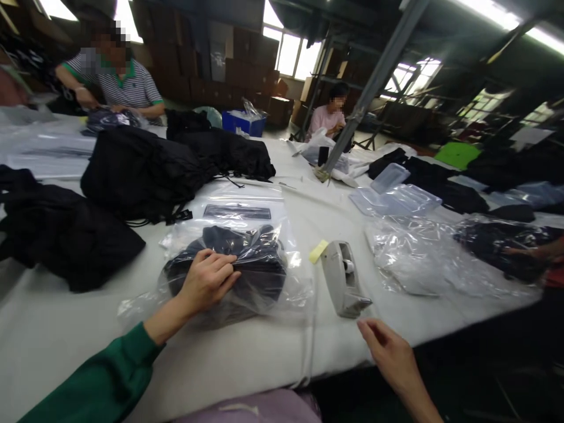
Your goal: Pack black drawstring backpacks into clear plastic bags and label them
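Observation:
A clear plastic bag [264,294] with a dark folded fabric item [259,273] inside lies flat on the table in front of me. My left hand [211,273] rests on top of it, fingers bent and pressed together on the plastic near the middle. To the right of the bag stands a grey tape dispenser [341,279] with a roll in it. Just off the dispenser's near end is my right hand [390,349], thumb and forefinger brought together. Whether a bit of tape is between those fingertips cannot be made out.
Black fabric bundles [145,170] lie at the left. A yellow slip [318,251] is by the dispenser. Clear bags [405,252] and plastic pieces [396,197] cover the right. A slanted metal post [374,82] rises beyond. Co-workers sit across; another person's hand [524,252] is at right.

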Motion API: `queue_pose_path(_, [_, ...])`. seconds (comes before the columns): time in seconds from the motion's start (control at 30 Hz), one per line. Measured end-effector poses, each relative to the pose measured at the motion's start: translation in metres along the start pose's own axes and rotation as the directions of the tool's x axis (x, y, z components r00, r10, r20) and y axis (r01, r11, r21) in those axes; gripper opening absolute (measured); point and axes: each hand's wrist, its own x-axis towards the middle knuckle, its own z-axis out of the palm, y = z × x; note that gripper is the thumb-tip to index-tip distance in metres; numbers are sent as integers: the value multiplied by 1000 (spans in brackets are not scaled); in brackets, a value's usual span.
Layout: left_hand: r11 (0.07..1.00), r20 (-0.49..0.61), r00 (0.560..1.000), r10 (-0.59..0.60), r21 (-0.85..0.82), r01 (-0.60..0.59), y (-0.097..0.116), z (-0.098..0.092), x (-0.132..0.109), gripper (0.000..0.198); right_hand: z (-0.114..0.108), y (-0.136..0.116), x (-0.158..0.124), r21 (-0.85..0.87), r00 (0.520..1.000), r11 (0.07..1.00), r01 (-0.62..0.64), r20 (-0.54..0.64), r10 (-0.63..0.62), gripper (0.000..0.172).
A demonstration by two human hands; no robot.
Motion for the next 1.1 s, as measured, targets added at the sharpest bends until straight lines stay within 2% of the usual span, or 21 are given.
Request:
queue_pose_path(0.03, [1000,4,1000,-3,1,3,0,0,-1,18,-4,-31,5,-12,982,985,173,77,-171,30])
queue_pose_path(0.07, [1000,8,1000,-4,0,4,-1,0,-1,18,-7,-65,10,10,921,937,348,180,-344,25])
queue_pose_path(0.1, [1000,10,1000,-3,-2,3,-1,0,-2,17,-8,-99,15,67,815,857,511,280,-507,21])
queue_pose_path(0.17, [1000,12,1000,2,-11,-1,-2,0,-4,16,-3,-159,28,189,522,665,723,480,-705,19])
queue_pose_path(0.23, [1000,14,1000,3,-28,-2,-2,-1,-5,16,13,-202,42,248,269,501,829,609,-746,20])
queue_pose_path(0.27, [999,16,1000,1,-37,0,-2,-2,-5,16,24,-216,50,248,177,432,867,657,-733,21])
queue_pose_path(0.3, [999,17,1000,-1,-46,2,-2,-3,-5,17,36,-226,58,231,111,370,900,699,-706,22])
queue_pose_path(0.33, [999,16,1000,-1,-54,2,-2,-3,-5,16,48,-232,66,200,67,311,929,736,-674,22])
queue_pose_path(0.37, [998,13,1000,0,-60,1,-3,-3,-5,16,60,-236,73,154,48,256,954,766,-641,22])
queue_pose_path(0.4, [998,7,1000,3,-64,-2,-3,-4,-5,16,72,-239,80,95,52,206,974,790,-610,22])
queue_pose_path(0.43, [998,2,1000,6,-65,-5,-3,-4,-4,15,82,-241,85,24,78,166,986,812,-578,21])
queue_pose_path(0.5, [998,-12,1000,12,-62,-12,-5,-3,-4,15,98,-243,91,-124,166,116,986,835,-524,20])
queue_pose_path(0.6, [998,-36,999,36,-57,-38,-8,-2,-5,17,110,-245,89,-267,281,99,959,830,-482,23])
queue_pose_path(0.67, [997,-30,999,38,-64,-40,-7,-3,-3,19,113,-246,86,-302,315,106,948,824,-471,25])
queue_pose_path(0.73, [998,6,1000,-22,-61,22,-3,-4,2,29,113,-246,83,-322,335,109,941,825,-456,26])
queue_pose_path(0.83, [992,59,990,-129,18,128,6,-4,13,50,112,-249,82,-330,342,105,938,833,-435,25])
queue_pose_path(0.9, [989,94,986,-138,69,131,10,-2,20,55,112,-252,81,-329,339,100,939,838,-428,24])
queue_pose_path(1.0, [992,158,981,-113,67,104,11,2,26,40,110,-254,84,-310,321,97,946,848,-422,23])
queue_pose_path(1.1, [997,185,980,-77,37,72,8,5,26,24,108,-247,92,-231,256,113,966,844,-472,21])
